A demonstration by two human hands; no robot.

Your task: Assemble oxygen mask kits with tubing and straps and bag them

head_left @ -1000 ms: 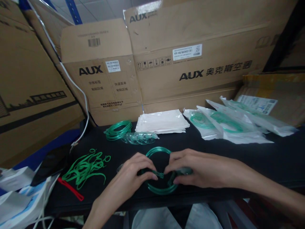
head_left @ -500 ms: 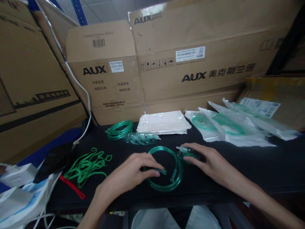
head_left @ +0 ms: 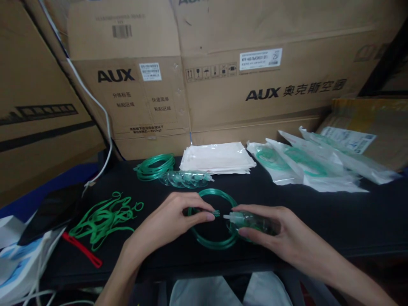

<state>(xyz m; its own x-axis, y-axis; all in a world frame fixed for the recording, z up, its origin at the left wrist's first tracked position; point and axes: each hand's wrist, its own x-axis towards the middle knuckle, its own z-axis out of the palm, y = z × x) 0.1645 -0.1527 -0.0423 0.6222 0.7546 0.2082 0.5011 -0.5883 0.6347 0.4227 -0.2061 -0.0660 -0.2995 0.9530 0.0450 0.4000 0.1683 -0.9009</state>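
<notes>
My left hand (head_left: 183,212) pinches one end of a coiled green tube (head_left: 216,244), whose loop lies on the black table. My right hand (head_left: 270,225) is closed around a clear mask with a pale connector (head_left: 234,217) pointing left. A small gap separates the tube end from the connector tip. Behind them lie another green tubing coil (head_left: 156,166) and a row of clear masks (head_left: 188,179). A tangle of green elastic straps (head_left: 106,221) rests left of my left hand.
White bags (head_left: 216,158) are stacked at the back centre. Several bags holding green tubing (head_left: 306,161) lie at the back right. Cardboard boxes (head_left: 216,106) stand behind. A red strap (head_left: 83,250), a black phone-like object (head_left: 51,212) and white cables are at the left.
The tube end and the mask connector have come closer and now face each other. My right hand has turned the mask so its connector points left. The camera view has tilted down.
</notes>
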